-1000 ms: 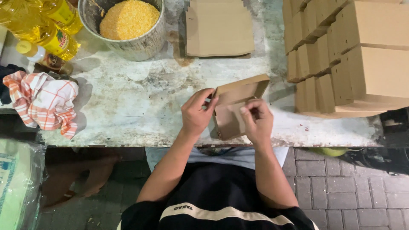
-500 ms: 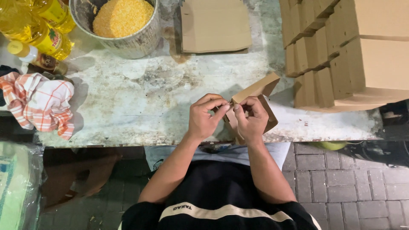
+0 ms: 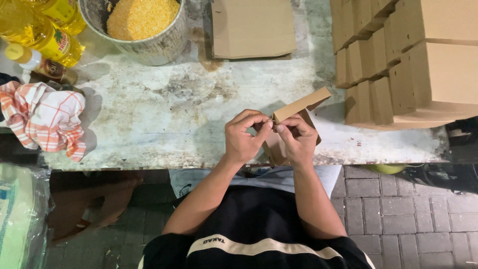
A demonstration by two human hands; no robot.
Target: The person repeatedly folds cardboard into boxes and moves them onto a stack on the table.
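A small brown cardboard box (image 3: 298, 107) is held over the near edge of a worn white table (image 3: 164, 114). My left hand (image 3: 245, 135) pinches its near left corner with thumb and fingers. My right hand (image 3: 298, 138) grips the same corner from the right, covering the box's lower part. The box's lid flap sticks up and to the right.
Folded brown boxes (image 3: 398, 60) are stacked at the right. A flat cardboard blank (image 3: 253, 27) lies at the back. A metal tin of yellow grain (image 3: 142, 22), oil bottles (image 3: 37, 30) and a checked orange cloth (image 3: 42, 117) sit at the left. Brick paving lies below.
The box was open with both hands spread on its flaps; the hands have since come together at one corner and the box has turned, its flap now raised to the right.
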